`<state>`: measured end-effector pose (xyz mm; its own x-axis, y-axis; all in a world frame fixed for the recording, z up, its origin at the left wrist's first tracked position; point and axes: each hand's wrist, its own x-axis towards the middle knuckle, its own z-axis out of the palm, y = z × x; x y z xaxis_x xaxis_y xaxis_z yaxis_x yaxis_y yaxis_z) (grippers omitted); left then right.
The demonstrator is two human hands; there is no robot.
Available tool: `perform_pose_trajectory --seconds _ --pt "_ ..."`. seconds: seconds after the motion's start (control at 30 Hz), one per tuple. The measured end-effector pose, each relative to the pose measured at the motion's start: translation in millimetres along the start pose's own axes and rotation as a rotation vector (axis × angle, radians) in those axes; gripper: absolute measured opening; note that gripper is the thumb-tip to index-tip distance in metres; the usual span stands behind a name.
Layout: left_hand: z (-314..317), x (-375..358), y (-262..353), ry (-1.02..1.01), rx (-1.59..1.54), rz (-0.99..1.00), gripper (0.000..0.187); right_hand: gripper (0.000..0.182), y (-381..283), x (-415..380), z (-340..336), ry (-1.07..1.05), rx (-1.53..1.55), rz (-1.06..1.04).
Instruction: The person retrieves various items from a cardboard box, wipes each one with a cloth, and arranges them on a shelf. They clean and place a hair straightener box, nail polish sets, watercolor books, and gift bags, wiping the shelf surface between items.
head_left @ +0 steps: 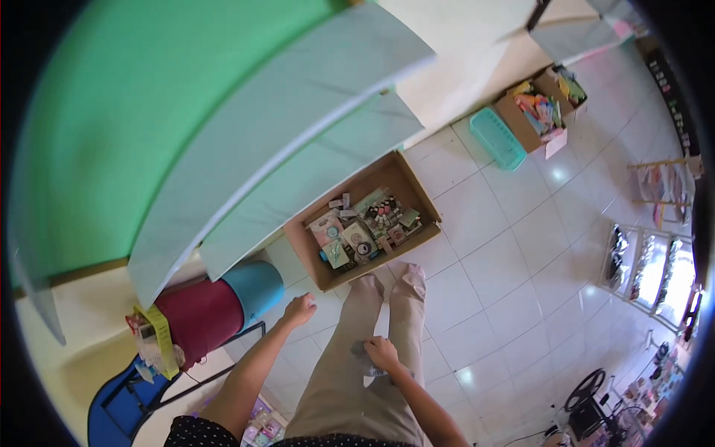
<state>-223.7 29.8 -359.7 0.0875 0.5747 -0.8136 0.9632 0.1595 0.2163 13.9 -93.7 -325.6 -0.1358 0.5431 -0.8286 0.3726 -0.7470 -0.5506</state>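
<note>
My right hand [381, 353] is closed on a crumpled grey cloth [363, 359], held in front of my trousers. My left hand [300, 309] is held out to the left with its fingers curled in and nothing showing in them. It is nearest to an open cardboard box [322, 277] on the floor, just beyond my feet, and does not touch it. Inside the box lie several small packages, little bottles and a round-windowed case [363, 248], loosely heaped.
Glass shelves [298, 112] jut from a green wall above the box. At left are a maroon bin [201, 313], a light-blue bin [255, 294] and a blue chair [112, 406]. A turquoise basket [497, 139] and another filled carton [521, 123] stand along the wall. Display racks [644, 272] are at right.
</note>
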Motion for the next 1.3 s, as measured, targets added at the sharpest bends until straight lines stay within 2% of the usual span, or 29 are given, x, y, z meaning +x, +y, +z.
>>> perform_pose_trajectory --seconds 0.1,0.27,0.33,0.4,0.47,0.53,0.67,0.73,0.77,0.8,0.87,0.93,1.0,1.03,1.1,1.3 --pt "5.5 79.4 37.0 0.077 -0.002 0.088 0.025 0.027 36.7 40.0 13.9 0.027 -0.003 0.033" --pt "47.1 238.5 50.3 0.17 -0.003 0.282 0.021 0.026 55.8 99.8 18.8 0.006 -0.028 0.024" --pt "57.2 288.3 76.4 0.201 0.023 0.247 0.027 0.025 50.6 113.3 6.0 -0.099 -0.03 0.013" --pt "90.2 363.0 48.8 0.177 -0.202 0.211 0.046 0.023 51.6 120.2 -0.8 -0.066 0.043 -0.027" --pt "106.3 404.9 59.9 0.204 -0.172 0.003 0.069 0.022 51.2 119.9 -14.4 -0.032 0.116 -0.044" --pt "118.1 423.5 73.5 0.215 -0.136 -0.057 0.082 0.014 48.1 120.8 -36.4 0.032 0.222 -0.173" --pt "155.3 456.0 72.2 0.262 -0.137 -0.17 0.085 0.015 49.0 120.2 -58.8 0.016 0.358 -0.16" --pt "163.2 449.2 94.2 0.424 -0.084 -0.245 0.085 0.021 48.0 118.5 -60.4 0.028 0.329 -0.231" --pt "168.6 451.6 99.8 0.45 -0.188 -0.289 0.084 0.023 45.2 120.4 -67.4 -0.07 0.417 -0.153" --pt "172.6 452.1 105.1 0.442 -0.188 -0.295 0.084 0.023 44.4 120.7 -68.2 -0.075 0.418 -0.145" --pt "177.8 453.8 110.1 0.535 -0.2 -0.224 0.081 0.019 41.1 121.8 -68.4 -0.053 0.446 -0.146" --pt "182.5 456.7 116.2 0.543 -0.214 -0.203 0.077 0.019 37.4 123.8 -69.3 -0.039 0.48 -0.143" --pt "188.3 462.7 123.6 0.569 -0.313 -0.088 0.074 0.019 35.2 125.9 -69.8 -0.038 0.487 -0.156" --pt "190.6 466.1 128.1 0.567 -0.312 -0.093 0.074 0.019 34.3 127.0 -69.7 -0.042 0.488 -0.153" --pt "194.6 473.0 136.5 0.567 -0.35 0.057 0.071 0.019 33.0 128.7 -68.8 -0.031 0.515 -0.152" --pt "185.9 477.4 145.2 0.457 -0.376 0.186 0.059 0.02 30.1 132.9 -68.7 -0.071 0.51 -0.135"
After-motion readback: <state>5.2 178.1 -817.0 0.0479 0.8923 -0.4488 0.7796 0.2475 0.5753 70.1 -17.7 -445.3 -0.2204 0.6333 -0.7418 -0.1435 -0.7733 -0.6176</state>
